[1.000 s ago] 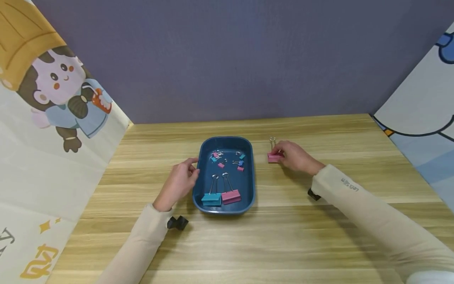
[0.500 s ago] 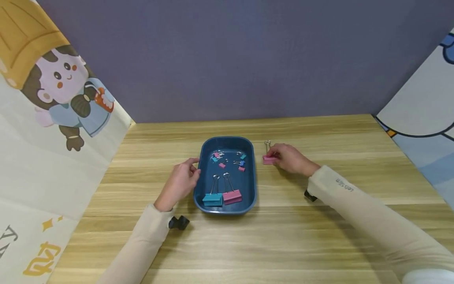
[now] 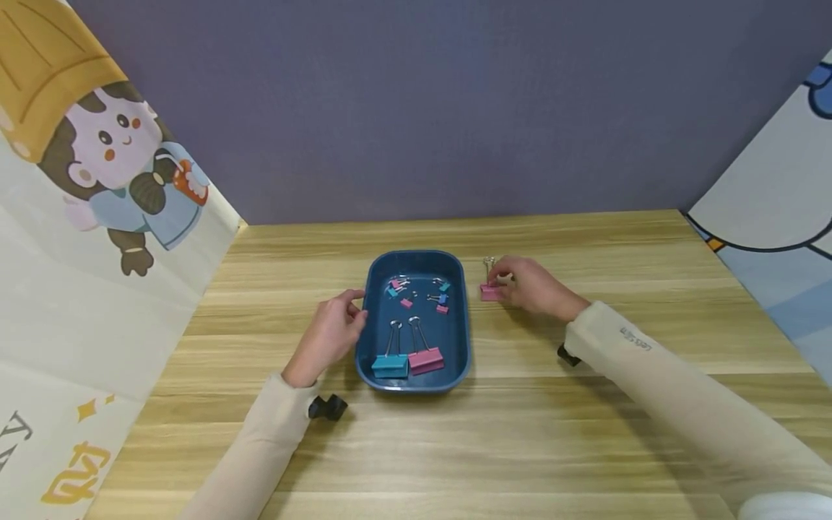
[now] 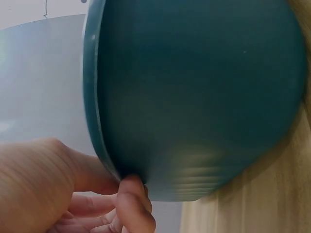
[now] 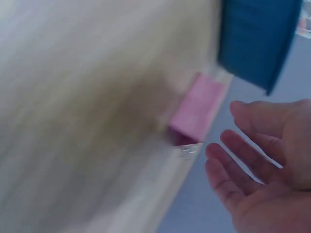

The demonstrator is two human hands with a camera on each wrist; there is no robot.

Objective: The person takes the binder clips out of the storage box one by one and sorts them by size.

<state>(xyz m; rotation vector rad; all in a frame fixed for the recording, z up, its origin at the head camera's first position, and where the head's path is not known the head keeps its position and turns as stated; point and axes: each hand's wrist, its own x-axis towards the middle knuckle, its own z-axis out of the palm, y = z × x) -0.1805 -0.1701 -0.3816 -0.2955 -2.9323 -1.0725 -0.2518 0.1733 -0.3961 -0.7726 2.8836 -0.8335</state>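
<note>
A blue tray (image 3: 412, 386) lies on the table with binder clips inside. Its left rim is held by my left hand (image 3: 328, 331), with fingertips at the edge in the left wrist view. A large pink binder clip (image 3: 489, 292) stands on the table just right of the tray, metal handles pointing away. Beside it is my right hand (image 3: 534, 285); in the right wrist view its fingers are spread and apart from the pink clip. In the tray's near end sit a large teal clip (image 3: 390, 366) and another large pink clip (image 3: 425, 360).
Several small clips, pink, teal and blue (image 3: 443, 298), lie scattered in the tray's far half. A purple-grey panel (image 3: 455, 115) rises behind the wooden table (image 3: 455, 455). Printed cartoon panels stand at the left and right sides.
My right hand slid the pink clip left, closer to the tray, then loosened its fingers from it. My left hand stays at the tray's rim.
</note>
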